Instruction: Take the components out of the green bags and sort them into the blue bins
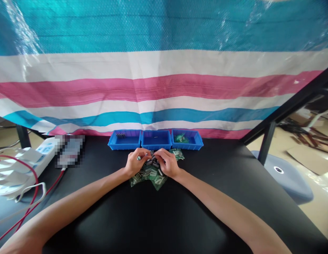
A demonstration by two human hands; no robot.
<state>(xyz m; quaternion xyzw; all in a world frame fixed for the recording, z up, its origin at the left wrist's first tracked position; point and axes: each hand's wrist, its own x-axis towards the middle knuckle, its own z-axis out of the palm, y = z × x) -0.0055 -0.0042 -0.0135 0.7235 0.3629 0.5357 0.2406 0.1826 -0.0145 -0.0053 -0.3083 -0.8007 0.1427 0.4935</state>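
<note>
The left hand and the right hand are close together, with their fingers bent in over a heap on the table. A tiny pale green bit shows at the left hand's fingers. The right hand's fingertips are hidden, so I cannot tell if either hand is pinching something. Between the hands are small dark and silver pieces, too tiny to make out well. Under and in front of them lie flat green boards with silver parts, partly covered by the hands. More green boards sit just past the right hand.

Behind the hands, three blue plastic trays stand in a row. The left tray has a few small dark round pieces, the middle tray has one thin light piece, and the right tray has green pieces.

All this is on a black table. Off to the left, blocky squares hide a grey thing joined to a red cord. A white power strip is near it. A striped plastic sheet hangs behind, its top cut off. The table edge hides part of a grey stool
</note>
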